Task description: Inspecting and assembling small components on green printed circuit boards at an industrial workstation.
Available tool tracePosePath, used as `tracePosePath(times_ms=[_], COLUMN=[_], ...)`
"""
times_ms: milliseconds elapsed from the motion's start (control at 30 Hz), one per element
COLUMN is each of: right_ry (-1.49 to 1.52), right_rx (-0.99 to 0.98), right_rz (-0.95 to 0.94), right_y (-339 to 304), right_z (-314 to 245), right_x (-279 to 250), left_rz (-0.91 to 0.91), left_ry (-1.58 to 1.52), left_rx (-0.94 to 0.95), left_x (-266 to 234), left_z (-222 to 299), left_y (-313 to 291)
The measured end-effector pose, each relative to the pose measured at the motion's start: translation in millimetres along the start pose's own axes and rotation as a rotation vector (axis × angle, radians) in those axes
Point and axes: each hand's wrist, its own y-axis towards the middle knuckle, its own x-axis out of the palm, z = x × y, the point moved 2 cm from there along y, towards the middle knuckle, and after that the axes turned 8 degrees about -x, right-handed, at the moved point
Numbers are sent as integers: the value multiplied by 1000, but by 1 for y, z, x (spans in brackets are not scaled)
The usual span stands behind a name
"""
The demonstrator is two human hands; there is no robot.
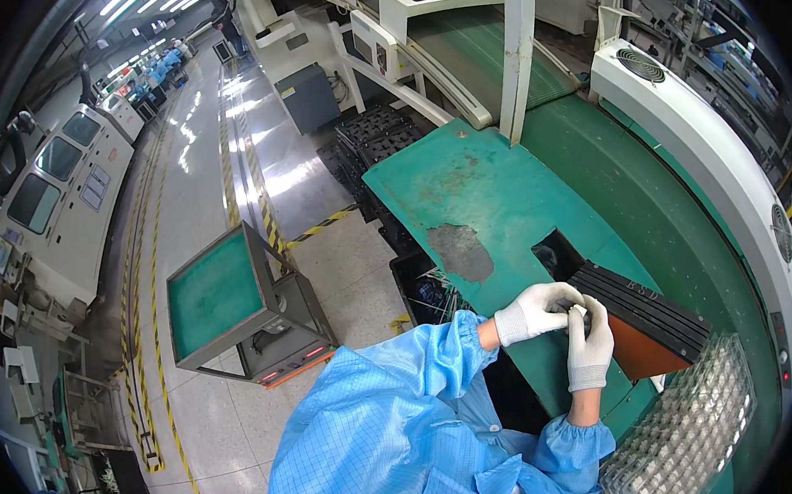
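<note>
In a white glove, my left hand (531, 315) reaches in above the green worktop (520, 188), its fingers bent closed. My right hand (591, 353), gloved too, meets it fingertip to fingertip in a pinch. A small whitish piece (580, 311) shows between the fingertips; its kind is too small to tell. Just beyond the hands stands a black slotted rack (643, 299) with an orange-brown side (646, 344). Near my right forearm lies a clear plastic tray (688, 419) with many small pockets, several of them filled with pale pieces.
A square opening (557, 252) is cut in the worktop beside the rack. Green conveyor belt (611, 177) runs along the far right under a white curved housing (691, 125). On the left stands a metal stool (220, 296) with a green top. Black trays (380, 143) are stacked behind the worktop.
</note>
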Motion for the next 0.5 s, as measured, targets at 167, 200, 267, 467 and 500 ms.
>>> tracePosePath(times_ms=[167, 200, 267, 467, 500], right_ry=[2, -7, -4, -17, -31], right_rx=[4, 11, 5, 3, -6], right_rz=[3, 3, 7, 5, 5], right_y=[-1, -1, -2, 0, 0], right_z=[3, 4, 6, -1, -1], right_x=[0, 0, 1, 0, 0], left_rz=[8, 12, 0, -3, -5], left_ry=[3, 3, -14, -7, -9], left_rx=[31, 30, 39, 27, 28], left_x=[0, 0, 0, 0, 0], left_z=[-2, -4, -6, 0, -1], left_y=[-1, 0, 1, 0, 0])
